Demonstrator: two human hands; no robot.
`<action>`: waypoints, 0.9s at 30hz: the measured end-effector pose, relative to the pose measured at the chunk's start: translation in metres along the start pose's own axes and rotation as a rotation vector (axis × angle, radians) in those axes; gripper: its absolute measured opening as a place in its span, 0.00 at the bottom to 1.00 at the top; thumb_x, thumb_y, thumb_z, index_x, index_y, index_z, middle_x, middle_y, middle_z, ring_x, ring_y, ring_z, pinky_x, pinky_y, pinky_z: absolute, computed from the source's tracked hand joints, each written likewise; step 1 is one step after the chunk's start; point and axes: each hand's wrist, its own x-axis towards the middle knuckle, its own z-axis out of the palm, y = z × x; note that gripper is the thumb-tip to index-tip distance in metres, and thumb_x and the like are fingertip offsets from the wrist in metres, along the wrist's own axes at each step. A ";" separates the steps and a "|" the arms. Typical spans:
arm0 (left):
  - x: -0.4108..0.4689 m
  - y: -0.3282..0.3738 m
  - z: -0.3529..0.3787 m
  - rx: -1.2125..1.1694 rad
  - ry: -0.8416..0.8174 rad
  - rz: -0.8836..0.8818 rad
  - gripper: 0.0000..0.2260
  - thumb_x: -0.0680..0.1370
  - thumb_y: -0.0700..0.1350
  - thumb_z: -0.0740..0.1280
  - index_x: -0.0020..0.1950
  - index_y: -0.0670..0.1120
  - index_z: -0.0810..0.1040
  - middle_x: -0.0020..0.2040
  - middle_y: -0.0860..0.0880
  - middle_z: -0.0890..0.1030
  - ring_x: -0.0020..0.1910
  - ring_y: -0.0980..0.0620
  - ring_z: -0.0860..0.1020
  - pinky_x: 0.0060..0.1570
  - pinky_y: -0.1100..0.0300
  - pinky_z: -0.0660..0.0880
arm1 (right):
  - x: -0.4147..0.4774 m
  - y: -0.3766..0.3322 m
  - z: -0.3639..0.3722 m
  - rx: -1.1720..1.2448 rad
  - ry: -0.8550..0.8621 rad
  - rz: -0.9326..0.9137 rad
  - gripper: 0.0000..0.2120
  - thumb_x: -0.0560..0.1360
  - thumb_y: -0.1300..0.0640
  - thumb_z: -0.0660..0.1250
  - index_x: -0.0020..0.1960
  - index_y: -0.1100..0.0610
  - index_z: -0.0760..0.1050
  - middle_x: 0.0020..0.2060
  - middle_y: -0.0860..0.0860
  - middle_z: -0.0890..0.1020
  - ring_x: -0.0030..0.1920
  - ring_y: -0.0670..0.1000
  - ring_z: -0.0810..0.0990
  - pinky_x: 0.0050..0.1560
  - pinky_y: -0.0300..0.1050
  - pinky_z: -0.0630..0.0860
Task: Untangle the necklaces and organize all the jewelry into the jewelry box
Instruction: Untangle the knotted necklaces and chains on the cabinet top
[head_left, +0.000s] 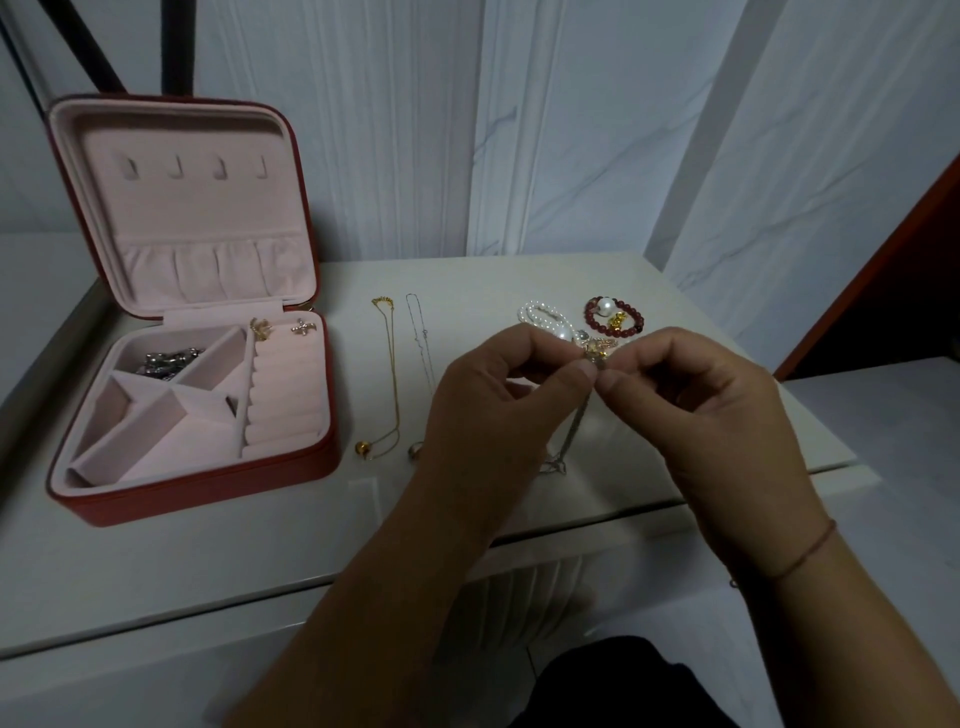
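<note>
Fingers (575, 378) of left hand (493, 400) and right hand (701, 405) pinch a thin, seemingly silver chain (578, 422).

Thin silver chain (577, 421) pinched between left hand (493, 415) and right hand (711, 410); open jewelry box (218, 480) alongside

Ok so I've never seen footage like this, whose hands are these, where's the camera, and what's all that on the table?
No machine here: a person wears one wide-angle camera on the head, so you look down at their own hands. The left hand and right hand both pinch a thin silver chain that hangs below their fingertips. On the white table lie a gold chain necklace, a second thin silver necklace, a white pearl bracelet and a dark red bead bracelet. At the left stands an open red jewelry box with pink lining, holding two small earrings and some silver pieces.
</note>
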 end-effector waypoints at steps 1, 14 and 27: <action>0.000 0.000 0.000 0.000 0.001 -0.008 0.06 0.75 0.39 0.70 0.40 0.49 0.78 0.37 0.54 0.80 0.38 0.60 0.77 0.40 0.69 0.75 | 0.001 0.001 -0.001 -0.031 0.001 -0.020 0.02 0.71 0.63 0.70 0.40 0.57 0.79 0.35 0.53 0.79 0.39 0.56 0.75 0.40 0.43 0.75; 0.002 -0.002 0.003 -0.251 -0.014 -0.114 0.04 0.67 0.48 0.68 0.37 0.49 0.77 0.39 0.40 0.78 0.39 0.49 0.74 0.40 0.61 0.74 | 0.003 0.002 0.003 0.114 -0.078 0.026 0.11 0.69 0.49 0.65 0.41 0.57 0.77 0.33 0.51 0.77 0.36 0.47 0.74 0.40 0.35 0.74; 0.001 0.005 0.002 -0.542 0.010 -0.348 0.04 0.76 0.35 0.64 0.47 0.42 0.77 0.37 0.47 0.82 0.36 0.55 0.79 0.39 0.64 0.76 | 0.003 0.007 0.004 -0.142 -0.038 -0.142 0.11 0.73 0.47 0.59 0.44 0.53 0.75 0.37 0.50 0.77 0.40 0.50 0.76 0.43 0.44 0.76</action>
